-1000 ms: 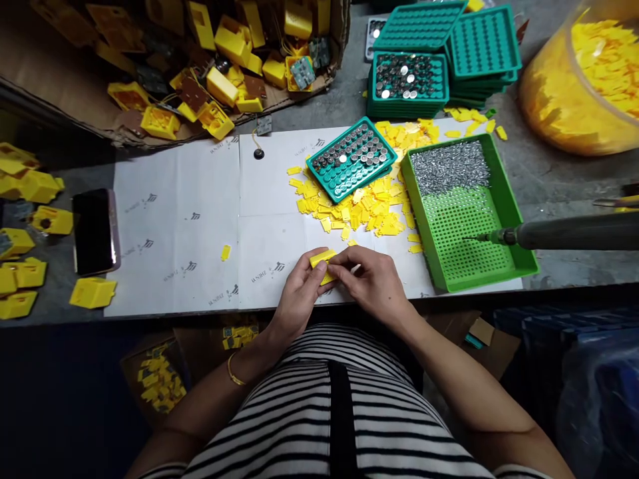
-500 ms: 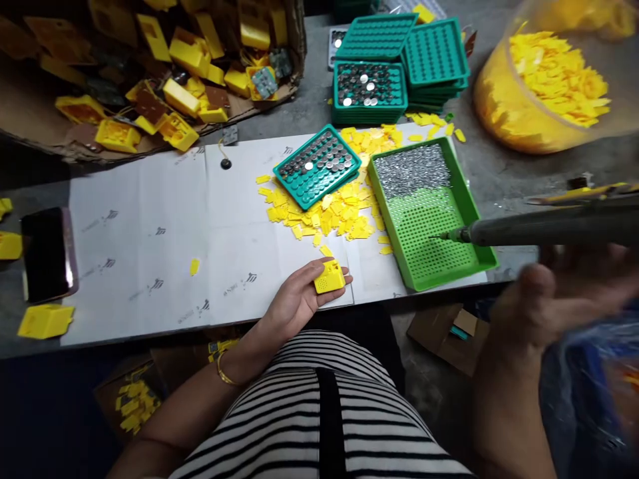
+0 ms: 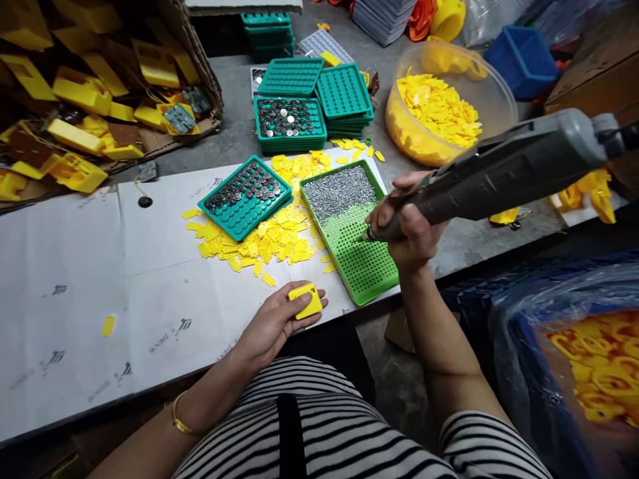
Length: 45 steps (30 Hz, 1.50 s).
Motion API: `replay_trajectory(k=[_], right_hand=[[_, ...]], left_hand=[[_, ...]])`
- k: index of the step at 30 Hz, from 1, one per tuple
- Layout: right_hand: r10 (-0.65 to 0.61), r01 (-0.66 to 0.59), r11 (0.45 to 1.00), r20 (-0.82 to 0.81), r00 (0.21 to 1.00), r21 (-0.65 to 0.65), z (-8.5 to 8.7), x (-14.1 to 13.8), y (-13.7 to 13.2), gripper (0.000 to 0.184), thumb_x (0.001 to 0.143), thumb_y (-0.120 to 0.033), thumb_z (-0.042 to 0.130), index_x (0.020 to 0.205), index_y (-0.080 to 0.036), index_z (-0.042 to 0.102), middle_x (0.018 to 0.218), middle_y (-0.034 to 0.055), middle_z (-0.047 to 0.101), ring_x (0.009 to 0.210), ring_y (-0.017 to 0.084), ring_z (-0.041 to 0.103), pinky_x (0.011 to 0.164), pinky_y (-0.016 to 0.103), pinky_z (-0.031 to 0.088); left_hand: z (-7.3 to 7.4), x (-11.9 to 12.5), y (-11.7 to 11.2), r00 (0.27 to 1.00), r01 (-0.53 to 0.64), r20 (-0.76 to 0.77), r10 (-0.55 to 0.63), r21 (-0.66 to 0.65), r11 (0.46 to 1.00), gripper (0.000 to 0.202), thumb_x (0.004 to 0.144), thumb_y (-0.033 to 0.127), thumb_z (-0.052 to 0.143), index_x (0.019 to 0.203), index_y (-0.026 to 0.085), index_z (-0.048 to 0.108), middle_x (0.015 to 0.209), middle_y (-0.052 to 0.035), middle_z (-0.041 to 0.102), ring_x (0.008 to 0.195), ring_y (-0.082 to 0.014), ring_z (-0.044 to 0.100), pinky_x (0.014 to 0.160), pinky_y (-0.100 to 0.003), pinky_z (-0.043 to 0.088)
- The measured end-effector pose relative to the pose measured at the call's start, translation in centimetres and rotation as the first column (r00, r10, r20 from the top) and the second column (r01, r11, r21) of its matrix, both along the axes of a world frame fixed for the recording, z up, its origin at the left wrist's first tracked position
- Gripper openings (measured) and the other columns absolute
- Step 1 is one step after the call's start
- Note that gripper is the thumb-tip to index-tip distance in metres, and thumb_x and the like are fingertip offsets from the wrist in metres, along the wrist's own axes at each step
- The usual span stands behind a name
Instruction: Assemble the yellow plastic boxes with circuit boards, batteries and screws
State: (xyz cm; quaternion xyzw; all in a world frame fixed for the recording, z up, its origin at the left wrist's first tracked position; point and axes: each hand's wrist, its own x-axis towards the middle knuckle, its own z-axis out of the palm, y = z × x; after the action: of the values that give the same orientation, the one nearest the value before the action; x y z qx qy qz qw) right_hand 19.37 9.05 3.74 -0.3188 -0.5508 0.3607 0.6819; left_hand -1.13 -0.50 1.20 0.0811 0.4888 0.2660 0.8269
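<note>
Between the thumb and fingers of my left hand (image 3: 272, 322) is a small yellow plastic case (image 3: 307, 303), held at the table's front edge. My right hand (image 3: 412, 229) is wrapped round a grey electric screwdriver (image 3: 499, 176), whose tip points down-left over the bare, perforated part of a green tray (image 3: 359, 293). Small silver screws (image 3: 344, 193) fill the tray's far part. Left of it lie many flat yellow pieces (image 3: 279, 239). On them rests a teal tray (image 3: 244, 196) of round metal button cells.
A cardboard box (image 3: 202, 73) of yellow cases stands at the far left. Stacked teal trays (image 3: 344, 100) and a clear tub (image 3: 504, 100) of yellow pieces are at the back. A plastic-lined blue crate (image 3: 529, 372) holds yellow parts at lower right.
The view has swung to the right. My right hand has closed round the screwdriver, where before it was below it with fingers loose. My left thumb now lies across the yellow case.
</note>
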Motion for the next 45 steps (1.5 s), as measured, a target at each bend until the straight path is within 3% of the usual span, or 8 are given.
replay_trajectory(k=[7, 22, 27, 33, 35, 39, 42, 45], right_hand=[[-0.140, 0.144, 0.985, 0.047, 0.989, -0.100, -0.7, -3.0, 0.4, 0.027, 0.081, -0.052, 0.067, 0.091, -0.030, 0.055, 0.049, -0.0094, 0.041, 0.034, 0.009, 0.035, 0.034, 0.025, 0.035], [-0.108, 0.124, 0.979, 0.105, 0.989, -0.160, -0.9, -4.0, 0.9, 0.039, 0.079, -0.063, 0.062, 0.078, -0.027, 0.048, 0.049, -0.0091, 0.034, 0.034, 0.008, 0.033, 0.032, 0.024, 0.033], [-0.093, 0.109, 0.986, 0.127, 0.987, -0.126, -1.5, -3.8, 0.9, 0.030, 0.082, -0.055, 0.064, 0.092, -0.029, 0.054, 0.053, -0.0072, 0.037, 0.040, 0.012, 0.039, 0.039, 0.028, 0.038], [-0.156, 0.169, 0.981, 0.125, 0.980, -0.097, 1.2, -4.0, -0.3, 0.031, 0.081, -0.060, 0.061, 0.090, -0.032, 0.051, 0.049, -0.0087, 0.036, 0.034, 0.011, 0.034, 0.036, 0.027, 0.036], [-0.117, 0.133, 0.982, 0.121, 0.986, -0.132, 2.8, -4.2, -1.5, 0.035, 0.080, -0.064, 0.059, 0.088, -0.031, 0.050, 0.047, -0.0089, 0.036, 0.033, 0.011, 0.035, 0.037, 0.027, 0.039], [0.146, -0.139, 0.973, 0.025, 0.989, -0.182, 4.6, -4.6, -4.4, 0.025, 0.081, -0.052, 0.066, 0.090, -0.031, 0.056, 0.049, -0.0083, 0.044, 0.037, 0.013, 0.046, 0.041, 0.028, 0.047], [0.234, -0.232, 0.951, -0.014, 0.972, -0.206, 4.2, -5.0, -5.8, 0.020, 0.082, -0.046, 0.068, 0.095, -0.033, 0.061, 0.050, -0.0073, 0.047, 0.043, 0.015, 0.052, 0.046, 0.031, 0.049], [0.211, -0.187, 0.945, 0.061, 0.976, -0.267, 3.2, -5.3, -6.2, 0.027, 0.080, -0.057, 0.064, 0.094, -0.035, 0.058, 0.047, -0.0075, 0.044, 0.040, 0.017, 0.048, 0.042, 0.033, 0.047]], left_hand=[[-0.2, 0.4, 0.4, 1.000, 0.008, -0.020, -0.009, -0.017, 1.000, 0.022, 0.085, 0.016, 0.063, 0.106, 0.013, 0.058, 0.107, -0.0130, 0.072, 0.099, -0.0209, 0.071, 0.081, -0.026, 0.058], [-0.2, 0.2, 0.7, 1.000, -0.004, -0.029, 0.004, -0.026, 1.000, 0.026, 0.085, 0.021, 0.062, 0.108, 0.009, 0.063, 0.106, -0.0167, 0.072, 0.100, -0.0229, 0.070, 0.083, -0.030, 0.059], [-0.6, 0.4, 0.6, 0.999, -0.025, -0.031, 0.025, -0.016, 1.000, 0.031, 0.081, 0.022, 0.068, 0.109, 0.011, 0.063, 0.104, -0.0153, 0.072, 0.101, -0.0240, 0.069, 0.092, -0.038, 0.056], [-0.8, 0.5, 0.7, 0.999, -0.012, -0.039, 0.012, -0.003, 1.000, 0.028, 0.083, 0.018, 0.065, 0.110, 0.011, 0.061, 0.099, -0.0141, 0.072, 0.096, -0.0224, 0.071, 0.093, -0.040, 0.055], [-0.8, 0.5, 0.7, 0.999, -0.008, -0.037, 0.009, 0.013, 1.000, 0.029, 0.083, 0.018, 0.063, 0.111, 0.010, 0.061, 0.099, -0.0139, 0.072, 0.094, -0.0223, 0.071, 0.094, -0.041, 0.055], [-0.9, 0.3, 0.8, 1.000, 0.003, -0.022, -0.001, 0.049, 0.999, 0.030, 0.083, 0.020, 0.065, 0.110, 0.010, 0.061, 0.101, -0.0136, 0.071, 0.096, -0.0234, 0.069, 0.093, -0.044, 0.055], [-1.0, 0.3, 0.8, 1.000, 0.004, -0.013, -0.004, 0.060, 0.998, 0.028, 0.081, 0.023, 0.067, 0.106, 0.010, 0.063, 0.102, -0.0136, 0.070, 0.098, -0.0246, 0.068, 0.093, -0.045, 0.054], [-0.9, 0.3, 0.9, 1.000, -0.004, -0.013, 0.005, 0.051, 0.999, 0.028, 0.080, 0.025, 0.069, 0.103, 0.011, 0.064, 0.097, -0.0124, 0.070, 0.097, -0.0251, 0.068, 0.093, -0.046, 0.053]])
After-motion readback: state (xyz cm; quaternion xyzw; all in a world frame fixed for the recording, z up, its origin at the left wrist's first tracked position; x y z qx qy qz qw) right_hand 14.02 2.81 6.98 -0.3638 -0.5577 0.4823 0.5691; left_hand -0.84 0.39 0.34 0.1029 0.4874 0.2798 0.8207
